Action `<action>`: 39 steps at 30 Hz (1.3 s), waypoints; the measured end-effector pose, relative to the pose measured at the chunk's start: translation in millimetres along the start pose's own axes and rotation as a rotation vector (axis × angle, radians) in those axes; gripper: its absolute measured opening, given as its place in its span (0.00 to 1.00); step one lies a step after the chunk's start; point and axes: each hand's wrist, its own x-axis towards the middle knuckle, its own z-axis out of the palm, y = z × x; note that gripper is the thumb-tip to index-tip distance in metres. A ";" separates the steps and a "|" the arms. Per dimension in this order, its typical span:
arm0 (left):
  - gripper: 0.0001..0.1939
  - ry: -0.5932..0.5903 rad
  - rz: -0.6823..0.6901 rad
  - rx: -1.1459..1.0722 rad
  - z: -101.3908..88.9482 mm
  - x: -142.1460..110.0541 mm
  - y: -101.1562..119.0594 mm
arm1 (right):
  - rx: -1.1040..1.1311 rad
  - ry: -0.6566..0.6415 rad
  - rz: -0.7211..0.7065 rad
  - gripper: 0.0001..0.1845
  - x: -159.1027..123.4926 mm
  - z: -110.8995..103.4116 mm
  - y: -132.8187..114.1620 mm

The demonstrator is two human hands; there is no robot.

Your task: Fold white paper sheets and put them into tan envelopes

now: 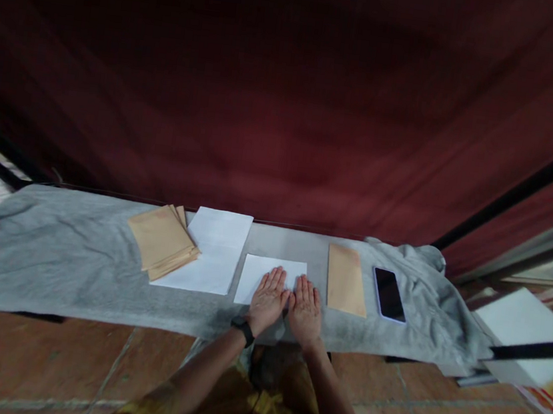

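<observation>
My left hand (pixel 269 297) and my right hand (pixel 305 306) lie flat side by side, fingers stretched out, pressing on a small white sheet of paper (pixel 269 268) on a grey cloth (pixel 48 259). A black watch sits on my left wrist. Left of the small sheet lies a larger white sheet (pixel 212 247) with a stack of brown envelopes (pixel 161 240) partly on top of it. To the right of my hands a single brown envelope (pixel 345 279) lies flat. Neither hand holds anything.
A black phone (pixel 389 294) lies face up right of the single envelope. A dark red curtain (pixel 289 101) hangs behind the low surface. A white board (pixel 524 325) sits at the far right. Terracotta floor tiles (pixel 36 359) run below.
</observation>
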 end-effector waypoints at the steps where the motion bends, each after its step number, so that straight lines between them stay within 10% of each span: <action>1: 0.29 0.008 -0.007 -0.004 1.0 5.1 -2.7 | 0.006 0.007 0.005 0.29 0.1 -0.5 -0.3; 19: 0.29 -0.021 -0.028 0.057 -2.1 17.3 -43.4 | 0.160 -0.127 -0.019 0.28 58.3 30.1 -48.0; 39: 0.31 0.148 -0.218 0.065 -2.8 11.0 -56.5 | 0.036 0.080 0.073 0.32 35.3 24.3 1.8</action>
